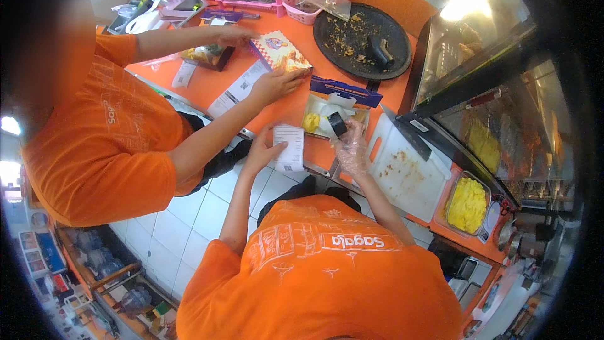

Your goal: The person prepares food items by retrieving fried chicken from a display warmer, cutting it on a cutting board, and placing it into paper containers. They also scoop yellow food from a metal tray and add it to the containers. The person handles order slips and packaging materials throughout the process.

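My left hand (266, 150) pinches a printed white paper slip (289, 151) over the counter's front edge. My right hand (351, 151), in a clear plastic glove, has its fingers on a small black piece (337, 124), perhaps a cup, above an opened cardboard food box (309, 105). Inside the box lie yellow scrambled-egg-like food (311, 123) and a white mound that looks like rice (326, 123); some brown food is partly hidden by my glove. The box's purple printed flap (347, 92) stands up at the back.
A co-worker's hands (278, 87) hold a closed printed box (282, 52) at left. Behind are a black stone mortar (330, 49) with a pestle (379, 51) and a pink basket (302, 13). At right are a cutting board (391, 184), a knife (408, 137), a tub of yellow food (467, 205) and a glass display case (476, 118).
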{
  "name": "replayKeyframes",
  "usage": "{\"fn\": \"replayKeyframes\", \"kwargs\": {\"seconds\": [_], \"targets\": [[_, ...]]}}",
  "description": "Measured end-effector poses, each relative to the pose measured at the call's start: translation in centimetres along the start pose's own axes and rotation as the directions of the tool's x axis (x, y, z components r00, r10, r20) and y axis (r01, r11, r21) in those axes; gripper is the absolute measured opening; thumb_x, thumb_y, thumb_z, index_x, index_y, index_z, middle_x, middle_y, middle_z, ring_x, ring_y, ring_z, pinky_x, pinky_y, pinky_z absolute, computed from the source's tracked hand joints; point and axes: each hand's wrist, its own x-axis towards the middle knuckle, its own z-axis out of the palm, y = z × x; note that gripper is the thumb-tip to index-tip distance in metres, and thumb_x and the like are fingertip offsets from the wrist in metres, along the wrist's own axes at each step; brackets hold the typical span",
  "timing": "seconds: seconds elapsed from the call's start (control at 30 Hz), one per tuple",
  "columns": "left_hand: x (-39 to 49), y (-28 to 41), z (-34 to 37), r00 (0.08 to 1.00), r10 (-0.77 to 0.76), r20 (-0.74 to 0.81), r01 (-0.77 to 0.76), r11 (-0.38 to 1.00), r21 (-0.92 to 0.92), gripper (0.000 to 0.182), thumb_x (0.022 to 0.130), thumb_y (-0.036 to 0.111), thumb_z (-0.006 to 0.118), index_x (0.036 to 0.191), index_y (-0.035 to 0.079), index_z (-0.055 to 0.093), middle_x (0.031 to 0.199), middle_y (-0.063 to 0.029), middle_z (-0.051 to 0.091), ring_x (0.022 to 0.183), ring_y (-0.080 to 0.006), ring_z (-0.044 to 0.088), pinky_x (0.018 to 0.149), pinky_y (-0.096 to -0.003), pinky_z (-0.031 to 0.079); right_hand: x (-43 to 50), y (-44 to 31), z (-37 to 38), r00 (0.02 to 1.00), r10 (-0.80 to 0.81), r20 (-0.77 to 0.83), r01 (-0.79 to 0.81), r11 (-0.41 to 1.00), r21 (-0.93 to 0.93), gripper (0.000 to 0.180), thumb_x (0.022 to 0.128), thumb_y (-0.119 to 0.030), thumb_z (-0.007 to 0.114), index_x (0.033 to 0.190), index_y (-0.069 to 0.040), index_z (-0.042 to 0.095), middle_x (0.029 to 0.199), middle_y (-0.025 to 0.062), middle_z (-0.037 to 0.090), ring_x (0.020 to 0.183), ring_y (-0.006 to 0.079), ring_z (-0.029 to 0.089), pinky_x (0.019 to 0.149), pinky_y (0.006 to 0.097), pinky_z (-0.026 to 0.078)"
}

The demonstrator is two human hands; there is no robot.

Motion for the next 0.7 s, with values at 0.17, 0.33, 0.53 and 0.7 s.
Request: {"fn": "replayKeyframes", "kwargs": {"seconds": [0.17,0.33,0.53,0.7], "targets": [[-0.9,-2.4,0.0,0.996,0.069,-0.049,-0.047,0.932,0.359,0.070,0.078,0.002,0.068,0.142,0.010,0.040,0.147,-0.0195,0.037,0.136,-0.0352,0.037,0.110,-0.0413,0.035,-0.5,-0.8,0.9,0.964,-0.246,0.105,0.261,0.949,-0.177,0.045,0.079,-0.004,0.069,0.120,-0.004,0.050,0.103,0.0143,0.063,0.085,0.0254,0.065,0.076,0.0364,0.053],[-1.0,-2.1,1.2,0.994,0.111,0.020,-0.110,0.993,-0.045,0.074,0.079,0.002,0.067,0.146,0.011,0.036,0.149,-0.0181,0.035,0.139,-0.0342,0.032,0.113,-0.0417,0.030,0.2,-1.7,1.2,0.950,-0.159,0.268,0.261,0.875,-0.407,0.039,0.083,-0.015,0.061,0.122,-0.013,0.055,0.113,0.0119,0.064,0.101,0.0370,0.062,0.085,0.0472,0.050],[-2.3,-3.4,0.4,0.979,0.196,-0.059,-0.170,0.938,0.303,0.071,0.080,0.004,0.067,0.144,0.008,0.038,0.147,-0.0169,0.038,0.136,-0.0350,0.037,0.110,-0.0409,0.035,1.3,-0.5,1.6,0.908,-0.231,0.350,0.382,0.798,-0.467,0.037,0.075,-0.004,0.064,0.112,-0.005,0.061,0.102,0.0188,0.066,0.094,0.0385,0.064,0.081,0.0470,0.051],[-1.7,-3.2,1.1,0.993,0.109,-0.052,-0.078,0.908,0.412,0.062,0.081,0.007,0.068,0.138,0.013,0.047,0.143,-0.0163,0.041,0.130,-0.0356,0.044,0.105,-0.0418,0.041,2.9,0.0,1.8,0.909,-0.262,0.324,0.394,0.792,-0.467,0.031,0.074,-0.005,0.067,0.105,-0.004,0.064,0.091,0.0210,0.067,0.086,0.0401,0.065,0.075,0.0487,0.051]]}}
